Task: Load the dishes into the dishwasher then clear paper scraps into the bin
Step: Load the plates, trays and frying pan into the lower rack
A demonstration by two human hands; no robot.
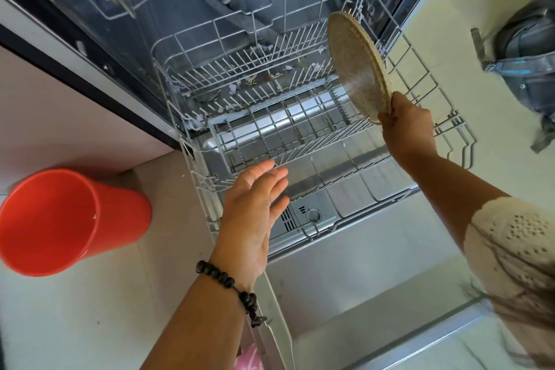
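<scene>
From the head view, the right hand has its grip pinched on the lower rim of a speckled round plate, thumb on the near face and fingers behind. The plate stands on edge, tilted a little away from the hand, above the right side of the pulled-out lower rack. Its flat face looks left across the rack, and its edge lines up roughly with the rows of tines just below and to its left. So the plate lies up and forward from the grip, and the slots are down and leftward from the plate; the move ahead looks like a short lowering into those tines.

The left hand is flat and slack, holding nothing, near the front rail of the rack and farther from the plate. Paper scraps lie on the dishwasher floor under the rack, though some may be other debris. A red bin stands on the floor at left.
</scene>
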